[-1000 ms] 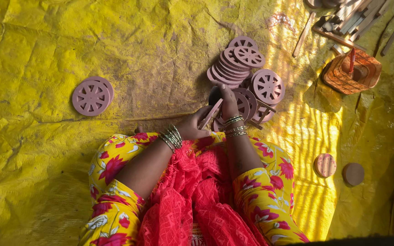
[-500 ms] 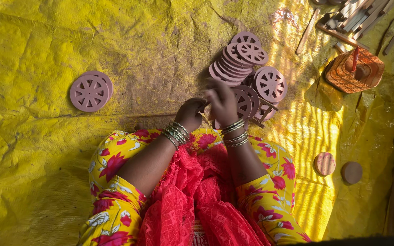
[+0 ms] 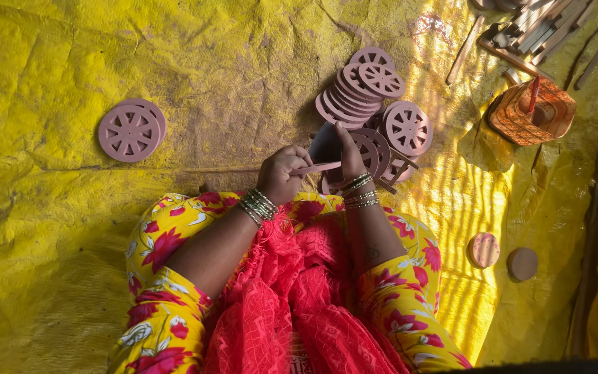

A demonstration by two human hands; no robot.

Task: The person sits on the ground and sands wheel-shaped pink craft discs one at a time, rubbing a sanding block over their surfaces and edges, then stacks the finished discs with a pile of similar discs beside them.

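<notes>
I sit on a yellow sheet (image 3: 50, 228) with my knees in yellow flowered cloth. My left hand (image 3: 283, 173) is closed around a thin pink stick (image 3: 318, 167) held level. My right hand (image 3: 349, 154) rests on the other end of that stick, its fingers up against a pink spoked wheel (image 3: 368, 151) that stands on edge. Behind it lies a heap of the same pink wheels (image 3: 363, 86), some stacked flat, one (image 3: 408, 127) leaning. Whether the right hand grips the wheel or only touches it is unclear.
A small stack of two pink wheels (image 3: 131, 129) lies apart at the left. An orange woven basket (image 3: 533, 111) with a red stick stands at the right, loose wooden sticks (image 3: 541, 28) behind it. Two small round discs (image 3: 503, 255) lie near my right knee.
My left hand has closed on the thin pink stick and holds it level now; my right hand has shifted up against the upright wheel.
</notes>
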